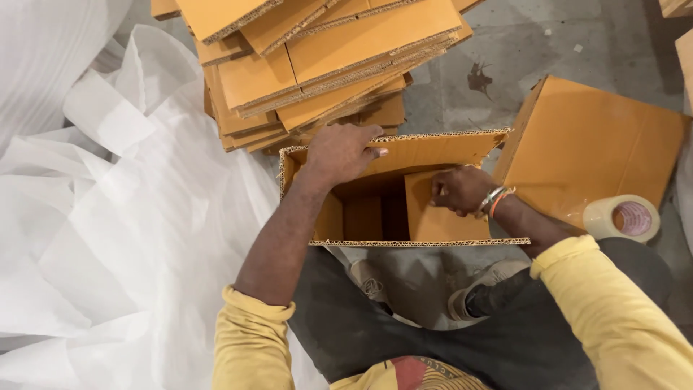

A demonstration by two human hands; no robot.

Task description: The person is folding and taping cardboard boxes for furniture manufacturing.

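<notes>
1. Head view: an open box (404, 189) of brown corrugated card stands on the grey floor (520, 50), just in front of the person's knees, its top facing the camera.
2. The left hand (341, 153) lies over the far wall of the box, fingers curled over the top edge and closed on that wall.
3. The right hand (460, 191) is inside the box, fingers pinched shut on the upper edge of an inner flap (442, 217) that stands tilted within the right half of the box.
4. The right wrist wears thin bangles (494, 199); both arms have yellow sleeves, the left one pushed up above the elbow.
5. Beyond the box, touching or just behind its far wall, lies a loose stack (317, 58) of flattened card sheets, fanned at differing angles.
6. To the right, another flat carton (599, 137) leans just beside the box's right corner.
7. A tape roll (624, 217), pale with a pinkish core, lies near the person's right forearm, against the lower edge of that carton.
8. White foam sheeting (108, 217) covers the floor on the left, reaching up to the box's left side.
9. The person's shoes (369, 280) show below the near wall of the box.
</notes>
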